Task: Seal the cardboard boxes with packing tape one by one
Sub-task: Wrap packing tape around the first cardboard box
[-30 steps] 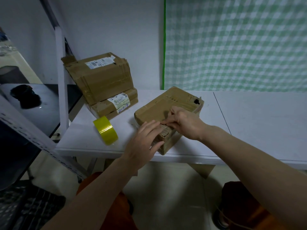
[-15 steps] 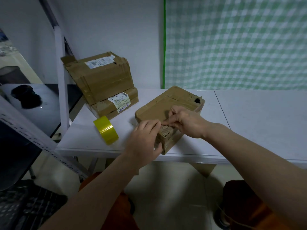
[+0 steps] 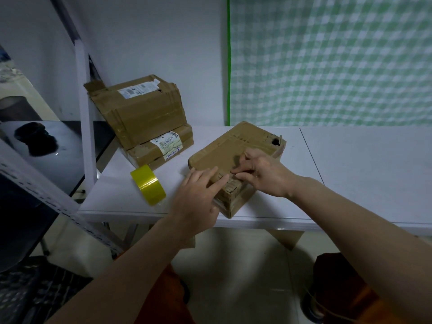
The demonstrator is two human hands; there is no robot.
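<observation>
A brown box (image 3: pixel 230 157) sits near the front edge of the white table (image 3: pixel 350 164), turned so one corner points at the person. Its flaps are down, so you cannot see what is inside, and there is a dark hole at its far corner. The left hand (image 3: pixel 198 197) lies on the near side of the box with its fingers spread and flat, pressing down. The right hand (image 3: pixel 261 174) rests on top, with its thumb and fingertips drawn close together at the edge of the lid, but I cannot tell if they pinch anything. A yellow roll of tape (image 3: pixel 148 184) stands on its edge just left of the box. Behind it two more boxes (image 3: pixel 149 122) are stacked by the wall, the top one leaning. Compared with a second ago, the left hand has slid a little further up onto the box, and the right hand has hardly moved.
</observation>
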